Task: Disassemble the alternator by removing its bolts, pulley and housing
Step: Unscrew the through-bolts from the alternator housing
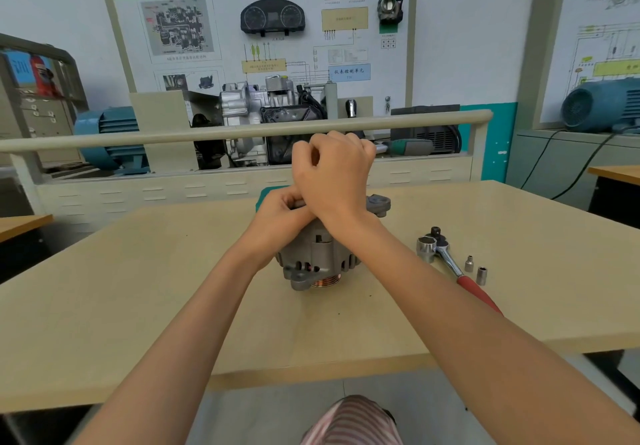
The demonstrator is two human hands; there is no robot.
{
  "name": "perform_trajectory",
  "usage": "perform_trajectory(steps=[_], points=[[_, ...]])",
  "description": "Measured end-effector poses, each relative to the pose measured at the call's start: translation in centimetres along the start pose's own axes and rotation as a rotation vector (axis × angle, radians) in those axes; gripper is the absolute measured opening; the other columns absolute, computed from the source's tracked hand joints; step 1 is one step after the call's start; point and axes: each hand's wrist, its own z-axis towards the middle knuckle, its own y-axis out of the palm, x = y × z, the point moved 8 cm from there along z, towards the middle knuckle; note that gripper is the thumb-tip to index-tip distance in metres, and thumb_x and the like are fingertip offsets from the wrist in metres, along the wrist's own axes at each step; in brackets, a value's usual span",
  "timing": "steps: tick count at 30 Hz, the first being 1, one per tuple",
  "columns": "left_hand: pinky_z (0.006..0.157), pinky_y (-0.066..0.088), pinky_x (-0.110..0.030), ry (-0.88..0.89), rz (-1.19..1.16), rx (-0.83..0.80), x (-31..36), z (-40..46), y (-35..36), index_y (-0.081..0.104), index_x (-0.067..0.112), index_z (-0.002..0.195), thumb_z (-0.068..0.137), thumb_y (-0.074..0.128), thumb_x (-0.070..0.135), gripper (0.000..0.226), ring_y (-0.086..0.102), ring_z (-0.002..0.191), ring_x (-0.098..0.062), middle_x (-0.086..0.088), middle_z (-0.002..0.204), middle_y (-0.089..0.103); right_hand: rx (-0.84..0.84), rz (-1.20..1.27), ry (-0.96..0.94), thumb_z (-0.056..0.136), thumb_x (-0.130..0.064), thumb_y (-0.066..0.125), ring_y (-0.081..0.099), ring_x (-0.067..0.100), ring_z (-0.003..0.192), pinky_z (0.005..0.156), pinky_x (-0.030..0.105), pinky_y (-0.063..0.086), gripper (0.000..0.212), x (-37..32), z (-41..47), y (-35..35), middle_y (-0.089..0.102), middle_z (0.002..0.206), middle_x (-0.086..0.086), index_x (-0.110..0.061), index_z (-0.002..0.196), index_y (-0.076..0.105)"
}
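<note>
The alternator (317,257) stands on the bench (173,289) directly under both hands, its copper-coloured end facing down toward the person and one mounting ear (379,204) sticking out just past the right wrist. The left hand (282,211) is curled around the upper edge of the housing, steadying it. The right hand (334,171) sits above it in a closed fist, gripping what looks like a green-handled tool (407,147) whose handle pokes out on the far side of the fist; the working end is hidden behind the fingers, so which bolt it meets cannot be told.

To the right of the right forearm lie a red-handled ratchet (457,268) with a large socket (426,247) against its head, and two small sockets (476,270) just beside its shaft.

The likely step is breaking a fastener loose at the top. The main risk seems to be slippage: the alternator rests on a narrow, rounded end with only one hand bracing it, so a hard pull could tip or spin it. If the tool jumps off the fastener, the fist would probably drive into the left knuckles right beneath it, and the bolt head could round off.
</note>
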Motion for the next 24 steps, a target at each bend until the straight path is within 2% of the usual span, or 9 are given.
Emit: perform_trajectory(steps=[4, 7, 13, 16, 17, 21, 24], points=[[0.051, 0.045, -0.008, -0.001, -0.018, -0.031, 0.1, 0.0, 0.2, 0.066, 0.025, 0.068, 0.089, 0.058, 0.003, 0.032, 0.063, 0.057, 0.004, 0.012, 0.059, 0.068, -0.005, 0.093, 0.017, 0.077, -0.022, 0.039, 0.030, 0.013, 0.053, 0.076, 0.032, 0.027, 0.039, 0.3, 0.3, 0.0, 0.024, 0.044, -0.012, -0.027, 0.043, 0.020], [0.058, 0.049, -0.012, 0.002, -0.035, -0.048, 0.1, 0.0, 0.3, 0.072, 0.030, 0.067, 0.090, 0.060, 0.009, 0.033, 0.068, 0.067, -0.001, 0.009, 0.069, 0.072, 0.031, 0.181, 0.009, 0.076, -0.017, 0.042, 0.023, 0.007, 0.046, 0.071, 0.028, 0.023, 0.042, 0.6, 0.3, -0.4, 0.020, 0.040, -0.012, -0.028, 0.043, 0.019], [0.064, 0.050, -0.013, 0.003, -0.024, -0.050, 0.1, 0.0, 0.3, 0.072, 0.030, 0.086, 0.090, 0.060, 0.015, 0.020, 0.069, 0.078, -0.003, 0.009, 0.081, 0.074, 0.040, 0.337, 0.033, 0.075, -0.014, 0.043, 0.021, 0.009, 0.041, 0.067, 0.028, 0.026, 0.044, 0.9, 0.4, -0.8, 0.018, 0.036, -0.012, -0.029, 0.041, 0.020], [0.069, 0.050, -0.013, -0.003, -0.012, -0.042, 0.0, 0.0, 0.3, 0.071, 0.031, 0.092, 0.092, 0.058, 0.019, 0.018, 0.068, 0.082, -0.001, 0.012, 0.083, 0.074, -0.010, 0.439, 0.088, 0.073, -0.015, 0.042, 0.019, 0.010, 0.040, 0.056, 0.025, 0.020, 0.041, 1.4, 0.6, -0.4, 0.018, 0.036, -0.012, -0.026, 0.040, 0.021], [0.071, 0.051, -0.014, -0.004, -0.011, -0.040, 0.0, 0.0, 0.3, 0.071, 0.031, 0.095, 0.092, 0.058, 0.020, 0.018, 0.068, 0.084, -0.002, 0.012, 0.086, 0.074, -0.037, 0.495, 0.127, 0.073, -0.016, 0.041, 0.018, 0.008, 0.041, 0.052, 0.025, 0.019, 0.039, 1.8, 0.7, -0.2, 0.019, 0.038, -0.009, -0.023, 0.040, 0.023], [0.073, 0.051, -0.011, -0.004, -0.068, -0.044, 0.1, 0.0, 0.4, 0.071, 0.029, 0.100, 0.093, 0.057, 0.018, 0.019, 0.069, 0.090, -0.003, 0.010, 0.093, 0.074, -0.166, 0.724, 0.286, 0.071, -0.019, 0.037, 0.026, 0.023, 0.053, 0.051, 0.029, 0.025, 0.024, 2.8, 0.9, 0.8, 0.031, 0.052, 0.013, -0.014, 0.048, 0.034], [0.071, 0.050, -0.010, -0.024, -0.108, -0.057, 0.0, 0.1, 0.4, 0.071, 0.023, 0.102, 0.093, 0.057, 0.015, 0.018, 0.069, 0.089, -0.003, 0.008, 0.092, 0.075, -0.227, 0.828, 0.350, 0.069, -0.021, 0.037, 0.028, 0.019, 0.050, 0.049, 0.020, 0.028, 0.021, 3.1, 1.3, 1.4, 0.029, 0.053, 0.011, -0.015, 0.049, 0.033]])
